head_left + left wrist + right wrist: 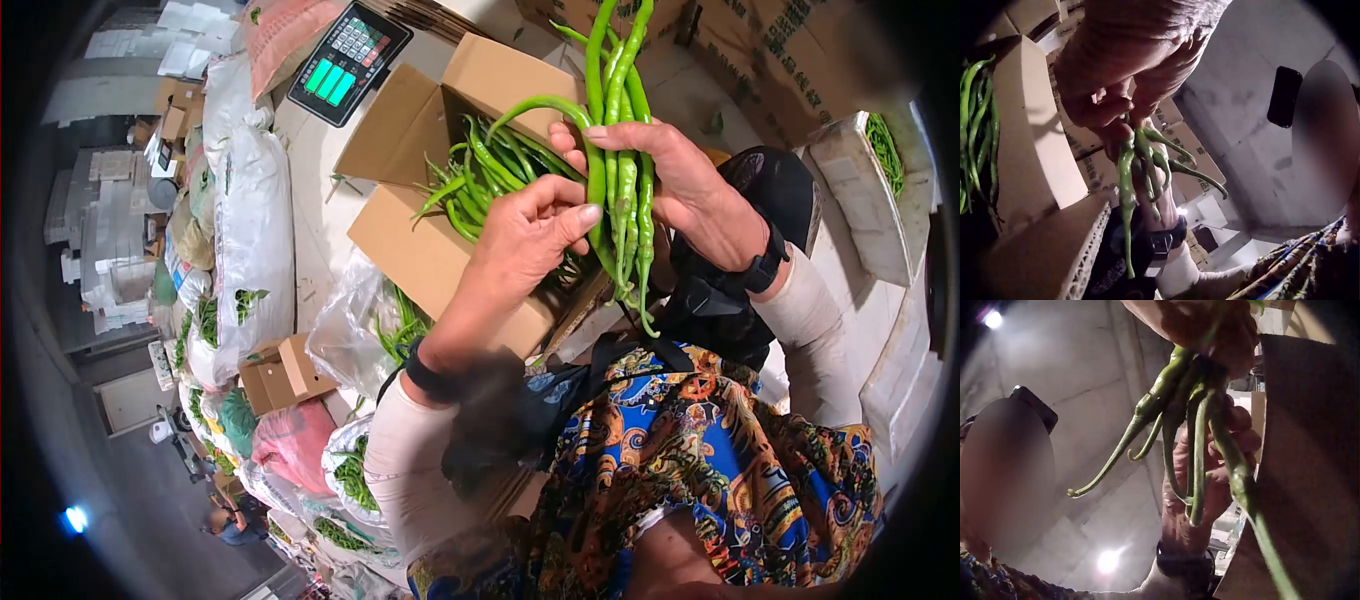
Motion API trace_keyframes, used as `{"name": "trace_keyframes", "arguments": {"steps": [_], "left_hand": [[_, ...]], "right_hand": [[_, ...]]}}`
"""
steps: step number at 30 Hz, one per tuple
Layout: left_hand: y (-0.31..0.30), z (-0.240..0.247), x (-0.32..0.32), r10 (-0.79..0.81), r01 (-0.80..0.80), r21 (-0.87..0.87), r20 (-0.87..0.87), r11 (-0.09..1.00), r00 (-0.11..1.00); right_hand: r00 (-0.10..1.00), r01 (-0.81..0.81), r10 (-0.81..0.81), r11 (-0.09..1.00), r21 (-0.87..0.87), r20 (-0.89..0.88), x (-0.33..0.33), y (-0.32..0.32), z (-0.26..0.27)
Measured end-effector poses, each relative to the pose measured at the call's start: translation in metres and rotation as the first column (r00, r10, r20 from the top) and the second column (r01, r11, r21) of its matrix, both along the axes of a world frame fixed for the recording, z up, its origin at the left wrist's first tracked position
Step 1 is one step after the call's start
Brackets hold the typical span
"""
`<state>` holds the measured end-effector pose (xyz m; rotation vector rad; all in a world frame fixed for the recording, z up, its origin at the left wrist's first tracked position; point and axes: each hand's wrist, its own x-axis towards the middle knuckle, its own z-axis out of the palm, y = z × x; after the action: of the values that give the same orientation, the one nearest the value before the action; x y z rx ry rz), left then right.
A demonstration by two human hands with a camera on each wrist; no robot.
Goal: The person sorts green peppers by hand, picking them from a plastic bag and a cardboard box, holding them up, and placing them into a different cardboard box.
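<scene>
Long green chili peppers (622,150) form a bunch in my right hand (690,185), whose thumb lies across them. Stems hang down toward my body. My left hand (530,235) pinches one curved pepper (597,185) at the bunch's left side, thumb and fingertips close to the right hand's fingers. In the left wrist view, the left hand (1135,56) is above the dangling stem ends (1127,187). From the right wrist, the right hand (1210,328) shows at the top, with the left hand (1204,469) behind the stems. More peppers (490,170) lie in an open cardboard box (410,250) beneath the hands.
A scale display (350,65) stands beyond the box. Clear plastic bagging (350,320) lies left of it. Stuffed sacks (255,220) line the left side. A white foam box (860,190) with thin green produce is at right. Printed cartons (770,75) stand at the back.
</scene>
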<state>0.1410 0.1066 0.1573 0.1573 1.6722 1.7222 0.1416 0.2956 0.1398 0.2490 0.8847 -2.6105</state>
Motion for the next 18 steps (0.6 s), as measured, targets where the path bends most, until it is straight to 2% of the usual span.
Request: {"name": "trace_keyframes", "arguments": {"steps": [2,4,6,7,8,10,11,12,14,15,16,17,18], "left_hand": [[-0.003,-0.002,0.001,-0.049,0.048,-0.016,-0.062,0.999,0.997],[-0.008,0.008,-0.002,0.008,-0.009,-0.006,-0.090,1.000,0.996],[-0.020,0.018,-0.010,0.216,-0.233,-0.101,-0.152,0.967,0.964],[-0.031,0.019,-0.018,0.217,-0.234,-0.106,-0.148,0.966,0.965],[-0.046,0.016,-0.028,0.232,-0.258,-0.135,-0.179,0.957,0.956],[-0.065,0.005,-0.043,0.251,-0.287,-0.165,-0.209,0.944,0.945],[-0.072,-0.001,-0.048,0.278,-0.326,-0.239,-0.217,0.914,0.936],[-0.077,-0.010,-0.053,0.302,-0.362,-0.312,-0.226,0.878,0.926],[-0.085,-0.028,-0.066,0.312,-0.371,-0.339,-0.218,0.864,0.925],[-0.091,-0.033,-0.074,0.119,-0.277,-0.504,-0.323,0.818,0.939],[-0.098,-0.038,-0.080,-0.093,-0.201,-0.659,-0.382,0.725,0.919],[-0.105,-0.041,-0.083,-0.233,-0.342,-0.729,-0.562,0.592,0.794],[-0.116,-0.049,-0.088,-0.235,-0.340,-0.732,-0.559,0.590,0.795]], "right_hand": [[0.998,-0.036,0.035,0.999,0.023,0.043,-0.001,0.000,-0.003],[0.998,-0.065,0.064,0.998,0.023,0.008,-0.005,0.002,-0.007],[0.997,-0.069,0.071,0.996,0.052,-0.031,-0.009,0.008,-0.019],[1.000,-0.014,0.014,0.996,0.093,0.005,-0.007,0.008,-0.018],[1.000,-0.017,0.017,0.996,0.089,0.009,-0.006,0.008,-0.015],[0.998,0.020,-0.031,0.982,0.188,0.056,-0.004,0.008,-0.011],[0.996,0.028,-0.046,0.976,0.217,0.078,-0.002,0.005,-0.010],[0.996,0.023,-0.041,0.976,0.215,0.083,-0.001,0.004,-0.010],[0.998,-0.009,-0.008,0.971,0.240,0.068,-0.001,0.001,-0.010],[0.998,-0.014,-0.003,0.971,0.239,0.070,0.000,0.000,-0.010],[0.997,-0.020,0.002,0.967,0.256,0.071,0.000,-0.001,-0.009],[0.997,-0.024,0.005,0.962,0.271,0.071,0.001,-0.003,-0.009],[0.997,-0.025,0.005,0.963,0.268,0.074,0.001,-0.004,-0.009]]}}
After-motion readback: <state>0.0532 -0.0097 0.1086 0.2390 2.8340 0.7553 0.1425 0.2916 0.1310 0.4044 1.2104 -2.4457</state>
